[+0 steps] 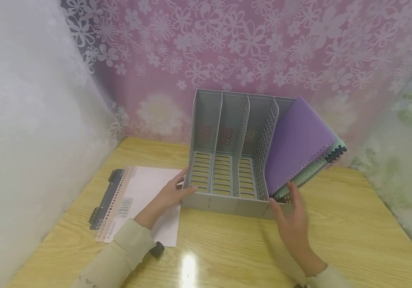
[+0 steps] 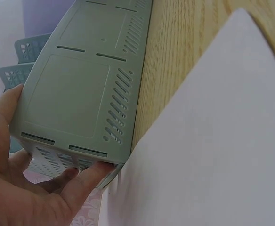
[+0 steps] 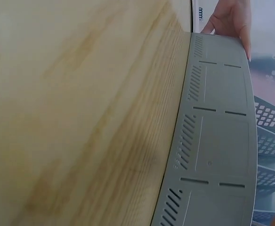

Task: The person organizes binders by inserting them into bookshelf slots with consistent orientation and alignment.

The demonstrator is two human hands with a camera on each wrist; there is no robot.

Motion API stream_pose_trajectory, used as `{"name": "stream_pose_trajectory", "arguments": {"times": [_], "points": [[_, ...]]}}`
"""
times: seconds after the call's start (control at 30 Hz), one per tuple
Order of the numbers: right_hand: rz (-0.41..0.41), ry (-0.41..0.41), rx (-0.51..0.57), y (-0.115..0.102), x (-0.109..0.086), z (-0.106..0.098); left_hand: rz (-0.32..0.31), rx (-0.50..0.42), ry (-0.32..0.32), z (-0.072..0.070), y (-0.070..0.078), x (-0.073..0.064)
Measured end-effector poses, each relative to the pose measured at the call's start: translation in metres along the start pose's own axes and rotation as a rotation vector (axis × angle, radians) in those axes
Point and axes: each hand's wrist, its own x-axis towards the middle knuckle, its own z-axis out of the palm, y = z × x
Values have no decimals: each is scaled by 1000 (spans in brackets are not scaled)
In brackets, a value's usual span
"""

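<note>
A grey file organizer (image 1: 234, 203) with several upright compartments stands on the table. My left hand (image 1: 171, 196) grips its front left corner, thumb over the front rim and fingers against the side wall; the left wrist view shows this hand (image 2: 20, 193) close up. In the rightmost compartment, a purple notebook (image 1: 299, 140) and a green notebook (image 1: 308, 174) lean to the right, their bound edges sticking out. My right hand (image 1: 294, 224) is at that compartment's front, index finger raised against the notebooks' lower edge and thumb by the front rim. Its other fingers are mostly hidden.
Left of the organizer, several spiral notebooks lie overlapped: a white one (image 1: 151, 188), a peach one (image 1: 113, 204) and a dark one (image 1: 105, 200). The wooden table (image 1: 220, 248) meets a floral pink curtain (image 1: 198, 52) behind, with pale curtains at both sides.
</note>
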Motion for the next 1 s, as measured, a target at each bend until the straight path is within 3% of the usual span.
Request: {"name": "stream_pose_trajectory", "arguments": {"times": [0.23,0.47,0.73,1.0], "points": [[-49,68,-71,-1,-4,-14,12,3,-9,2,-1,3],[17,68,-85,1,-10,-22,16,11,-2,3,1,0],[90,-10,-101,5,-7,-28,33,7,-15,-9,4,-8],[213,-158,-127,9,1,-31,-24,117,49,-29,-2,-17]]}}
